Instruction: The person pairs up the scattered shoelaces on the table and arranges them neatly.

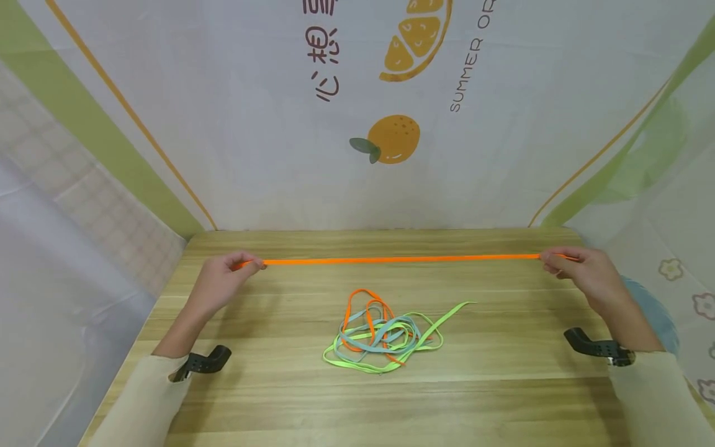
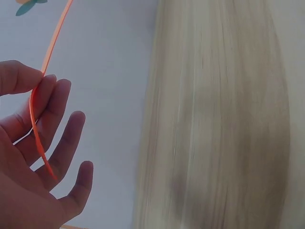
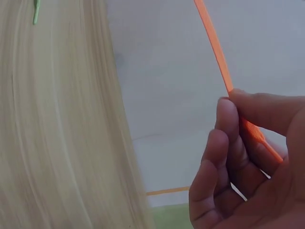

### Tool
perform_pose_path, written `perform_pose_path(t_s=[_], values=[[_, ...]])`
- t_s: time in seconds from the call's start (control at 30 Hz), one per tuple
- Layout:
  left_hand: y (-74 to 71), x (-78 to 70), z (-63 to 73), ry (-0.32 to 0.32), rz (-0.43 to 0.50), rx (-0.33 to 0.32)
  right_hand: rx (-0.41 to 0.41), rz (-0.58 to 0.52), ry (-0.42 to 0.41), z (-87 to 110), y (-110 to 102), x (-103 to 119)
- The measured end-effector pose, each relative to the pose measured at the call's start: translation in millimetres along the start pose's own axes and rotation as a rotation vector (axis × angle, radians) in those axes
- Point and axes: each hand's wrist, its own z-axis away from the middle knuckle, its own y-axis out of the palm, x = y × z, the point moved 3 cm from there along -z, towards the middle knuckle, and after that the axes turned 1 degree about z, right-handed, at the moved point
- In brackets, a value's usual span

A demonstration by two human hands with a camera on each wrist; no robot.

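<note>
One orange lace [image 1: 402,259] is separate, pinched taut by left hand [image 1: 220,279] and right hand [image 1: 592,273]; tangled laces [image 1: 380,338] on the table [image 1: 279,403] remain.

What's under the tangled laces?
Wooden table is under the tangled laces; bits of it show through the gaps. Whatever the laces cover directly can't be seen.

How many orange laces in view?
2 at least: a taut lace between the left hand and right hand, a looped lace in the tangle on the table; the tangle may hide more.
</note>
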Motion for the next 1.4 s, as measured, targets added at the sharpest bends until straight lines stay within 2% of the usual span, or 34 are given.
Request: perform_pose_path(t_s=[0.33, 0.53, 0.73, 0.9, 1.17, 1.4], values=[[-1.1, 7.8, -14.3, -0.053, -0.027, -0.028, -0.094, 0.015, 0.085, -6.1, -3, -11], [5.2, 10.7, -30.1, -0.063, -0.084, -0.091, -0.136, 0.087, 0.105, -17.2, 3, -19], [13.1, 13.7, -45.6, -0.077, -0.143, -0.115, -0.14, 0.143, 0.135, -31.7, 11, -25], [18.5, 16.5, -56.1, -0.096, -0.163, -0.127, -0.143, 0.169, 0.139, -44.1, 18, -28], [22.3, 18.8, -67.3, -0.14, -0.196, -0.144, -0.174, 0.274, 0.144, -63.5, 28, -32], [24.9, 21.8, -81.8, -0.18, -0.248, -0.149, -0.199, 0.404, 0.105, -76.7, 38, -35]])
